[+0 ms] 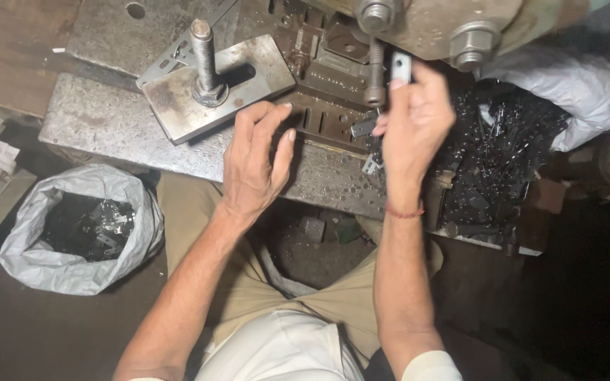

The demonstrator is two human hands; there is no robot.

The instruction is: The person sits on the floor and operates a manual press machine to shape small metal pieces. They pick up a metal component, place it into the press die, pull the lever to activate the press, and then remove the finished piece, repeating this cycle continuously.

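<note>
Bag on the floor: the white bag (79,229) at the far left holds a heap of small dark metal bits. These look like done ones.
Clamp plate: a flat steel plate (210,85) with a tall bolt (205,60) sits on the machine table (107,127).
Left hand: the left hand (255,166) is open and holds nothing. It hovers by the table edge.
Right hand: the right hand (414,123) pinches a small metal piece (401,68), lifted up near the press.
Pile at right: lots of dark bits (503,152) beside a second white bag (566,85) look left to do.
</note>
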